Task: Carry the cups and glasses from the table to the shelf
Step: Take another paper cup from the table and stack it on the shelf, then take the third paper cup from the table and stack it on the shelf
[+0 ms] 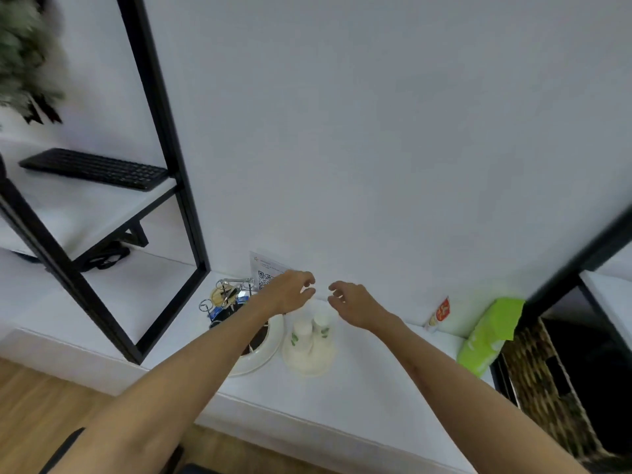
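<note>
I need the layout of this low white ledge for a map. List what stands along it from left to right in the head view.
Wire rack → white bowl → upside-down paper cups → small red-labelled tube → green packet → woven basket. The QR card behind the left hand is left out.

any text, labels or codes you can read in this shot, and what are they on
No words read clearly here.
White card against the wall: a QR code and small print, too blurred to read.
Red and white tube: label design, illegible.
Green packet: pale lettering, too blurred.
Paper cups: green leaf pattern only, no text.
</note>
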